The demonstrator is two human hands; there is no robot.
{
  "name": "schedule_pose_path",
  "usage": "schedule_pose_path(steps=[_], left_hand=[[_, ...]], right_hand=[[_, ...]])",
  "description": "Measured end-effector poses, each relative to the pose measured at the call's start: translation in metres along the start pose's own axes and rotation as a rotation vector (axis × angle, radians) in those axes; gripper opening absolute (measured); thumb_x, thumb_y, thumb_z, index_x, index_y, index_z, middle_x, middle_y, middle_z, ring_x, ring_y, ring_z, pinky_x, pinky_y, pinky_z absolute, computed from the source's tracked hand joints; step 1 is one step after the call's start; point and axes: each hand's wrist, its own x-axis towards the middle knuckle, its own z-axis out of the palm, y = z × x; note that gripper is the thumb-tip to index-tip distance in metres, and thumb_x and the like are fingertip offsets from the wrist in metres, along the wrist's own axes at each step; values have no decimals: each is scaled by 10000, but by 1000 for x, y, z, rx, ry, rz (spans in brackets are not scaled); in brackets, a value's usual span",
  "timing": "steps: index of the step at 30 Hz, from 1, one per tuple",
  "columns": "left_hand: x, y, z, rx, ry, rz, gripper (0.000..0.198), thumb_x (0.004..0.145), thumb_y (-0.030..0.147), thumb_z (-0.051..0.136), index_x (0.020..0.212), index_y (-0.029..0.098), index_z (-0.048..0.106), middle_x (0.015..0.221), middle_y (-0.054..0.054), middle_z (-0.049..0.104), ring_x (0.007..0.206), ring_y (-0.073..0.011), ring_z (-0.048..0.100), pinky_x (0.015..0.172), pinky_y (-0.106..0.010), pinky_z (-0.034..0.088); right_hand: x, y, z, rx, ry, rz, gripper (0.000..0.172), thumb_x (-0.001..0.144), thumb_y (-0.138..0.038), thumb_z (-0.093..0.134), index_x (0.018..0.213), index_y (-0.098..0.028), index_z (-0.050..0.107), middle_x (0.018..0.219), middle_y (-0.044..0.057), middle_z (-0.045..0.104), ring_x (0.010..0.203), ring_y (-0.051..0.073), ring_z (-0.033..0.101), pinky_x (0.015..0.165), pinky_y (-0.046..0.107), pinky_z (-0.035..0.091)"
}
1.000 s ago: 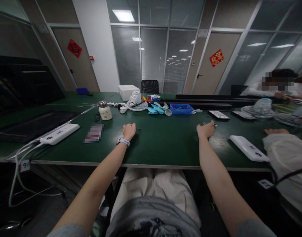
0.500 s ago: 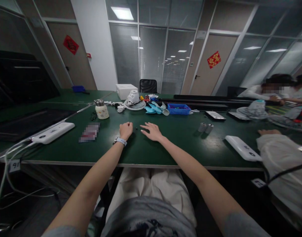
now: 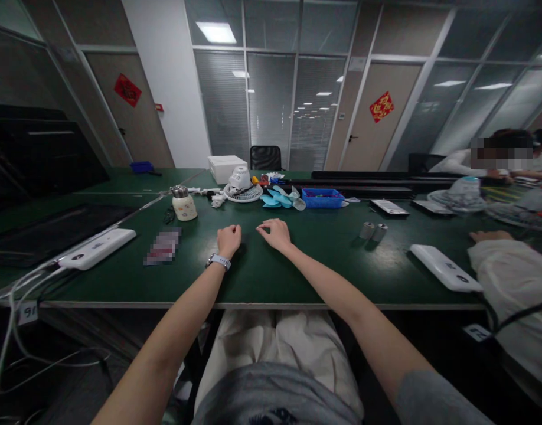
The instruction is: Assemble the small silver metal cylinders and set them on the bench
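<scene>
My left hand [image 3: 229,239], with a watch on the wrist, rests as a closed fist on the green table [image 3: 297,265]; what is inside the fist is hidden. My right hand [image 3: 276,234] lies just to its right, arched, with its fingers curled and their tips pressed to the table top. Whether they pinch anything I cannot make out. Two small metal cylinders [image 3: 372,231] stand apart from both hands, farther right.
Behind my hands are a cream flask [image 3: 183,205], a white fan base [image 3: 241,186], light blue fan blades [image 3: 280,198] and a blue tray [image 3: 322,198]. White power strips lie at the left [image 3: 98,248] and right [image 3: 444,267]. A co-worker's sleeve [image 3: 510,265] rests at the right edge.
My right hand left the two metal cylinders on the right, crossed to beside my left fist, and its spread fingers have curled. The left fist has stayed put.
</scene>
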Motion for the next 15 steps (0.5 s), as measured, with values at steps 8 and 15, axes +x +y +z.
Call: schedule_pose_path(steps=[8, 15], left_hand=[[3, -4, 4, -22, 3, -35, 440, 904, 401, 329, 761, 212, 700, 849, -95, 715, 855, -246, 575, 813, -334, 397], [2, -4, 4, 25, -4, -42, 452, 904, 414, 318, 770, 214, 701, 836, -96, 713, 845, -253, 571, 779, -336, 392]], right_hand=[[-61, 161, -127, -441, 506, 328, 296, 913, -356, 483, 985, -199, 723, 1267, 107, 583, 1274, 269, 378, 1086, 518, 161], [-101, 226, -158, -451, 605, 732, 278, 849, -362, 560, 932, -177, 750, 1112, 136, 635, 1122, 285, 457, 1024, 491, 241]])
